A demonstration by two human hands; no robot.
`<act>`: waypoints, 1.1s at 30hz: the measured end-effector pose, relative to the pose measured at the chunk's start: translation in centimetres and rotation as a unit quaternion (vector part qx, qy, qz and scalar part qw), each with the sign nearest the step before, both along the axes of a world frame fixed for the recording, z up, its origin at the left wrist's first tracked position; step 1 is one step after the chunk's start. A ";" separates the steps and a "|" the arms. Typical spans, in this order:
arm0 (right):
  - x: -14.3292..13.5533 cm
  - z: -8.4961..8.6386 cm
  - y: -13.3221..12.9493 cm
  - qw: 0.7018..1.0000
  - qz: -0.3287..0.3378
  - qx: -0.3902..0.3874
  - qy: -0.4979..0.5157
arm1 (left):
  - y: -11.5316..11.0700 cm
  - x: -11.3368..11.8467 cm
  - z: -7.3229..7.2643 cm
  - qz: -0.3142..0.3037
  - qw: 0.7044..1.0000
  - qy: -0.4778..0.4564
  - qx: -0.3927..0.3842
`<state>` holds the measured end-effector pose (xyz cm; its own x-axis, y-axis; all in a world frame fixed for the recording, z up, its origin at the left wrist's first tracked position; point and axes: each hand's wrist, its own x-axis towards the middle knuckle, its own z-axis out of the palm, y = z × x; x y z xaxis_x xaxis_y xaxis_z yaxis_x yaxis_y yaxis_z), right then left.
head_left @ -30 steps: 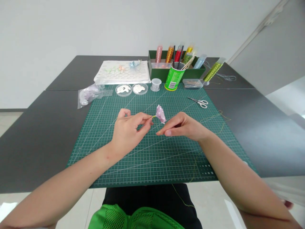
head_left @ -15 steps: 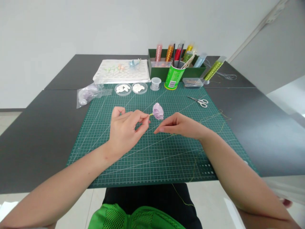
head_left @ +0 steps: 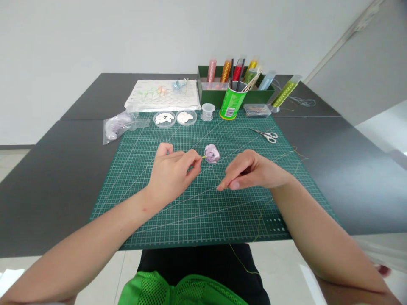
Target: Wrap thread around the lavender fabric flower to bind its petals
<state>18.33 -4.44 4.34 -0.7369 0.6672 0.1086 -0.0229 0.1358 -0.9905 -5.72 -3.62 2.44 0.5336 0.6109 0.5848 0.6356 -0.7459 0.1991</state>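
Observation:
A pale purple fabric-like flower (head_left: 211, 153) is held above the cutting mat by its thin green stem. My left hand (head_left: 174, 169) pinches that stem between thumb and forefinger, the bloom pointing right. To the right of the flower, my right hand (head_left: 246, 171) is curled, thumb and fingers close together around a fine yellow-green thread that barely shows at the fingertips. More of this thread (head_left: 261, 214) trails over the mat below the right wrist, and a length hangs past the front edge onto the lap.
The green cutting mat (head_left: 152, 228) covers the middle of the dark table. Scissors (head_left: 266, 135) lie at right. Behind stand two dishes of white pieces (head_left: 164, 119), a small clear tub (head_left: 207, 112), a green can (head_left: 232, 101) and a box (head_left: 203, 95) of thread spools. A plastic bag (head_left: 117, 126) lies left.
My left hand has shifted slightly right and the flower has turned its face more toward me. My right hand has moved right and a little down, away from the flower, its fingers curling more.

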 end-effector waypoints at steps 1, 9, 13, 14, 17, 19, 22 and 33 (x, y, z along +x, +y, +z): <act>0.0 -0.1 0.0 1.000 -0.023 0.001 0.020 | 0.0 0.0 -0.1 -0.018 1.000 0.013 -0.002; 0.3 -0.3 0.0 0.995 -0.064 -0.002 0.070 | -0.4 -0.1 0.1 -0.065 0.996 0.037 -0.042; 0.6 0.4 0.1 0.990 0.138 -0.002 -0.025 | -0.8 0.2 0.3 -0.058 0.997 -0.001 -0.058; 0.7 0.5 0.2 0.984 0.172 -0.001 -0.049 | -0.9 0.2 0.3 -0.058 0.997 -0.007 -0.058; 0.8 0.4 0.5 0.973 0.212 -0.008 -0.091 | -1.1 0.4 0.4 -0.060 0.997 -0.016 -0.052; 0.9 0.3 0.6 0.972 0.215 -0.008 -0.094 | -1.2 0.4 0.4 -0.060 0.997 -0.022 -0.051; 1.1 0.5 0.6 0.974 0.213 0.005 -0.077 | -1.1 0.4 0.4 -0.056 0.997 -0.016 -0.053; 0.2 -0.6 -0.1 0.989 -0.097 -0.039 0.109 | -1.5 0.6 0.0 -0.097 0.990 0.087 0.048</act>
